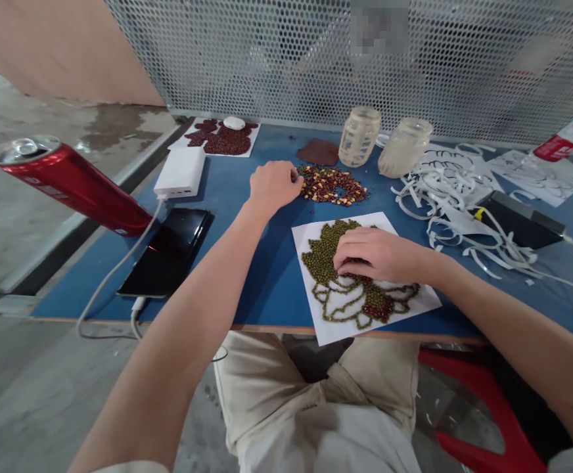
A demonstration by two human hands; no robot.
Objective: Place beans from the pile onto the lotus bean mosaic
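My left hand [275,185] rests on the blue table with its fingers curled together at the left edge of a pile of mixed beans and corn kernels [330,185]. Whatever its fingertips pinch is hidden. Over a white sheet of paper [311,292] is my right hand [370,253], fingers bent and pressed together, its tips out of sight beneath it. Green mung beans [322,257] cover the upper part of a drawing on that sheet and trace outlines lower down. A patch of red beans [379,306] sits near the bottom, and more red shows under my right fingers.
Left are a red can [69,184], a white power bank [181,171] and a black phone [165,253] with cables. Behind stand two jars [359,136] near a perforated metal screen [267,59]. Paper strips [434,190], a black box [520,220] and a bottle [567,138] lie right.
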